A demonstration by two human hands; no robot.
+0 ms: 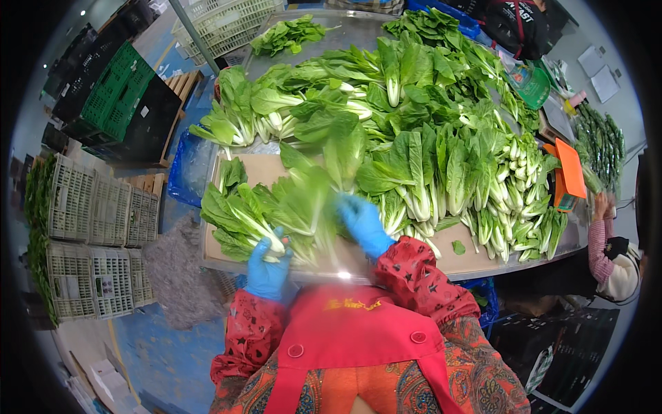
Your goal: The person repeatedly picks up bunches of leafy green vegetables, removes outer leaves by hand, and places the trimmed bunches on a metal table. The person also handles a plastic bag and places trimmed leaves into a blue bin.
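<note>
My blue-gloved left hand (pixel 267 266) is closed around the white stem ends of a leafy green cabbage (pixel 248 217), its leaves pointing up and left. Motion blurs my right hand (pixel 364 222), also in a blue glove, to the right of a smeared leafy plant (pixel 313 204). Whether its fingers grip anything cannot be made out. Under both hands lies a tan board (pixel 258 165) at the near edge of a metal table (pixel 349 23). Beyond and to the right, many more leafy greens (pixel 414 165) are heaped with white stems mostly towards me.
Orange plastic scale-like equipment (pixel 569 176) stands at the table's right. Another person's hands (pixel 601 207) are near wrapped green vegetables (pixel 602 139). A blue-lined bin (pixel 189 165) adjoins the left edge. Stacked pale crates (pixel 93 202) and a green crate (pixel 111 93) stand on the left.
</note>
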